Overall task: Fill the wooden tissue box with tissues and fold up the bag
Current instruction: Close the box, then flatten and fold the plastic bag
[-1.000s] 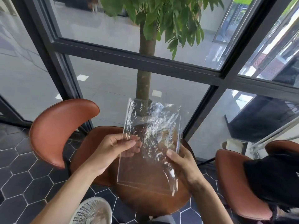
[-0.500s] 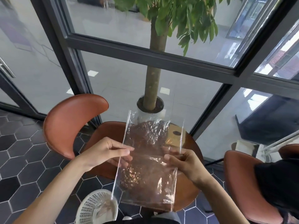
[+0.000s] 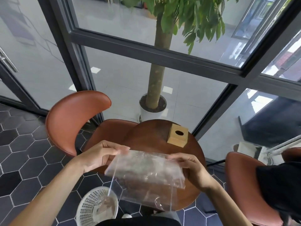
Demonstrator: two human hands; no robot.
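A clear plastic bag hangs between my hands over the near side of the round wooden table, its top half bent over toward me. My left hand pinches the bag's upper left edge. My right hand pinches its upper right edge. The wooden tissue box, a small light cube with an oval hole on top, stands on the far part of the table, beyond the bag. No tissue shows in the hole.
A white mesh wastebasket stands on the hexagon-tiled floor below the bag. A brown chair is left of the table, another right with a black item on it. A potted tree stands behind the glass wall.
The bag was held upright and flat; its top half is now folded down toward me. Both hands dropped lower, and the view tilted down so the tissue box came into sight.
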